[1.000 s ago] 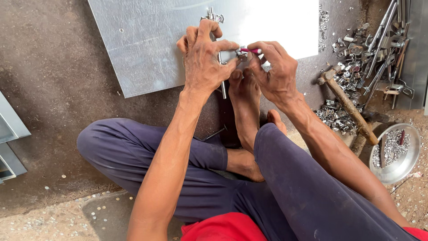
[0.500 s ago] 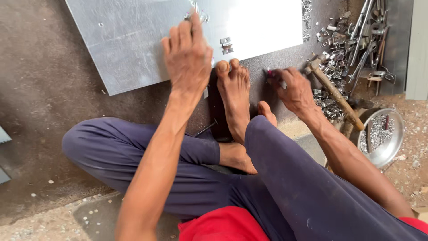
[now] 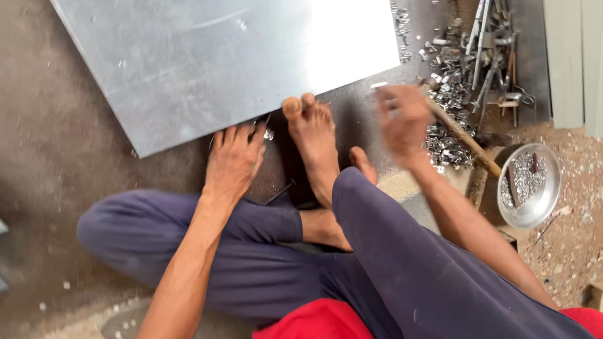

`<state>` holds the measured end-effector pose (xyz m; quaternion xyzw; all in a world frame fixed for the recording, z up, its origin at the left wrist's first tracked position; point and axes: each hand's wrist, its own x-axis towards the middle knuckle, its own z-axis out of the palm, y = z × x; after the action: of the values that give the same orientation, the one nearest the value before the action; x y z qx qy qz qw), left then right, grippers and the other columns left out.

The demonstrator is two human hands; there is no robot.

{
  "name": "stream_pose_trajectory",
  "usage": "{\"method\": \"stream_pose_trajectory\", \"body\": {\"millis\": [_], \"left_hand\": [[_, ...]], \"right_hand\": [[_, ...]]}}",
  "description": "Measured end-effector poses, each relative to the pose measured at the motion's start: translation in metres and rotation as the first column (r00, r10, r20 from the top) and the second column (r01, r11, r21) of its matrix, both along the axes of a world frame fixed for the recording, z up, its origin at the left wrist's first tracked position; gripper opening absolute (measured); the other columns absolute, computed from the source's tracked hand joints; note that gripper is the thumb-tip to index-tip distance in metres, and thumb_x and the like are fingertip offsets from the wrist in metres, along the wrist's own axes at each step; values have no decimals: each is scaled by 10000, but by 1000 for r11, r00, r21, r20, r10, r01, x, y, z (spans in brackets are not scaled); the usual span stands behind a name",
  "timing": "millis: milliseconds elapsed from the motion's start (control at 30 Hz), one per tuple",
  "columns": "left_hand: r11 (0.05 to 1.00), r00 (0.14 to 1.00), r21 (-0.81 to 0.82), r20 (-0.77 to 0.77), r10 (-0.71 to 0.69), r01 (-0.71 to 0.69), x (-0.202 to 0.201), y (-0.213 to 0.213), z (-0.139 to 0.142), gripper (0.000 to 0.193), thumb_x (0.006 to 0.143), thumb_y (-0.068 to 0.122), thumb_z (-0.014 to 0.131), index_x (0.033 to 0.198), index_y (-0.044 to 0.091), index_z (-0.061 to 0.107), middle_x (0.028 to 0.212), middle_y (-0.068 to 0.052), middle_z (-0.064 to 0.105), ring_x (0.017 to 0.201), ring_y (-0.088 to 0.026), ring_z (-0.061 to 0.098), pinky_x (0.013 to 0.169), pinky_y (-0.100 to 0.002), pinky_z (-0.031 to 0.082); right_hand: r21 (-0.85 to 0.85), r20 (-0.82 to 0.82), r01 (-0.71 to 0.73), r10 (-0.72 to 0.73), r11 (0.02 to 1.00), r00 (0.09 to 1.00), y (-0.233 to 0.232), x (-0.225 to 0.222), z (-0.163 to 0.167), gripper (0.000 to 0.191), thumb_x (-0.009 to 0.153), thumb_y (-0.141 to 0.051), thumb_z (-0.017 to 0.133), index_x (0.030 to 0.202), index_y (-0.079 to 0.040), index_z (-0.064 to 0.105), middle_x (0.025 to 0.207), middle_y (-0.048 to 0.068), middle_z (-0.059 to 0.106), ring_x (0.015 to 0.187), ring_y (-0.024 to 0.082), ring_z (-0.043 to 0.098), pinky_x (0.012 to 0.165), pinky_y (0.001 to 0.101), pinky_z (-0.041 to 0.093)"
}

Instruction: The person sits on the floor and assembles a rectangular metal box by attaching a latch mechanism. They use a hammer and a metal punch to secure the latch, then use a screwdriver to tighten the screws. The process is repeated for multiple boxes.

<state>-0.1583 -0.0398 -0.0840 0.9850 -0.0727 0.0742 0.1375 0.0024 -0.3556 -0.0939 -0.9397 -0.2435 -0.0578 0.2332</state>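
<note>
A large shiny metal sheet (image 3: 220, 63) lies flat on the dark floor in front of me. My left hand (image 3: 233, 160) rests palm down at the sheet's near edge, fingers spread, fingertips touching the edge. A small metal fitting (image 3: 269, 134) lies just right of its fingers. My bare foot (image 3: 314, 141) is planted beside it, toes at the sheet's edge. My right hand (image 3: 405, 119) is blurred, off the sheet to the right, over the head end of a wooden-handled hammer (image 3: 468, 141). Whether it grips anything is unclear.
A heap of small metal scraps and rods (image 3: 458, 69) lies at the upper right. A round metal bowl (image 3: 553, 194) with small parts sits right of the hammer. My crossed legs in dark trousers (image 3: 264, 263) fill the foreground. Sandy ground lies at the far right.
My left hand came down from the sheet's far part to its near edge. My right hand moved off the sheet toward the hammer. The sheet now sits closer and more tilted in view.
</note>
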Motion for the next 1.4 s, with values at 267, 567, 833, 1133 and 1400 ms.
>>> {"method": "stream_pose_trajectory", "body": {"millis": [267, 567, 833, 1133, 1400], "left_hand": [[-438, 653, -677, -721, 233, -591, -16, -12, 11, 487, 945, 414, 628, 1133, -34, 664, 915, -158, 733, 711, -234, 701, 532, -332, 531], [-255, 844, -933, -343, 412, -255, 23, 36, 52, 550, 1051, 425, 637, 1037, -121, 705, 846, -219, 738, 670, -243, 714, 573, -332, 560], [-567, 801, -786, -494, 338, -245, 4, 4, -6, 594, 946, 357, 679, 1333, -64, 520, 1210, -198, 701, 1054, -298, 756, 937, -468, 635], [-726, 816, -680, -475, 328, -104, -7, -6, -9, 384, 951, 229, 710, 1221, -6, 572, 1251, -108, 668, 1184, -282, 685, 1082, -505, 560], [864, 947, -432, -291, 138, -258, -60, -51, -25, 321, 652, 124, 804, 949, 50, 710, 862, -178, 702, 748, -404, 661, 646, -476, 534]], "right_hand": [[216, -220, 318, -272, 923, 937, -14, 15, -8, 253, 1012, -212, 765, 1162, -15, 714, 991, 101, 708, 844, 216, 665, 694, 343, 540], [864, -483, 388, 312, 321, 818, 21, 88, 1, 451, 1135, -245, 649, 772, 12, 577, 657, 63, 510, 485, 141, 395, 555, 337, 399], [690, -705, 620, 155, 373, 692, 26, 58, -16, 316, 1036, -62, 682, 733, -72, 592, 637, 7, 526, 525, 128, 456, 484, 314, 327], [646, -757, 703, 134, 298, 639, -1, 54, -58, 195, 908, -40, 726, 769, -61, 591, 702, 20, 561, 547, 132, 483, 469, 279, 365], [-306, -86, -3, -24, 952, 996, -123, -4, 33, 390, 962, -192, 787, 1240, 48, 659, 1172, 206, 641, 1120, 300, 586, 943, 465, 491]]}}
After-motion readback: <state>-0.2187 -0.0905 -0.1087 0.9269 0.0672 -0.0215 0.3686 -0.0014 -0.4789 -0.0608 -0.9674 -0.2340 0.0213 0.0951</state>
